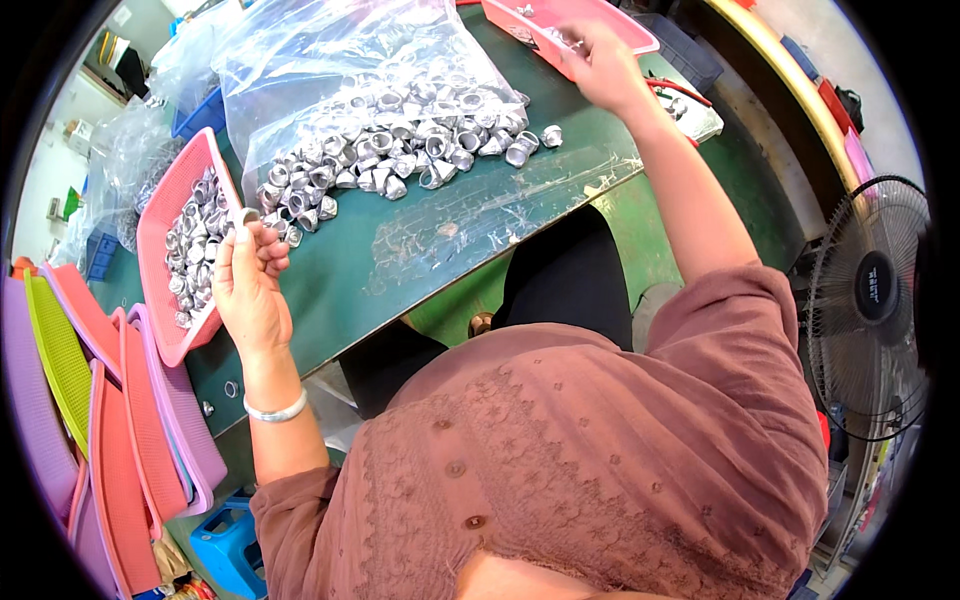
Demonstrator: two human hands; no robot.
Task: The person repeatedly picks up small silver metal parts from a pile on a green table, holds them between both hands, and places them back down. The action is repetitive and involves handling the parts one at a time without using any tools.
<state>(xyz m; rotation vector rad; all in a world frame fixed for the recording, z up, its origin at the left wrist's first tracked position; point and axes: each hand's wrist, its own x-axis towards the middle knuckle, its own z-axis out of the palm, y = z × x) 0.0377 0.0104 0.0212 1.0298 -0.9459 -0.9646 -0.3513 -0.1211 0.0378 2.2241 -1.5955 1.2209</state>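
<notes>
Between thumb and fingers, my left hand (252, 295) pinches a small silver metal ring (248, 216). It is beside a pink basket (163, 320) filled with similar silver pieces (196, 235). A loose heap of these silver metal rings (380, 145) spreads over the green table, partly under a clear plastic bag (340, 50). My right hand (603, 72) is at the rim of a second pink basket (632, 33) at the far right. Motion smears its fingers, and whether they hold anything does not show.
Red-handled pliers (680, 92) lie at the table's right edge. Stacked purple, pink and green baskets (120, 400) stand at the left above a blue stool (228, 548). A black fan (872, 290) is at the right. Two small loose pieces (231, 388) lie near the front left corner.
</notes>
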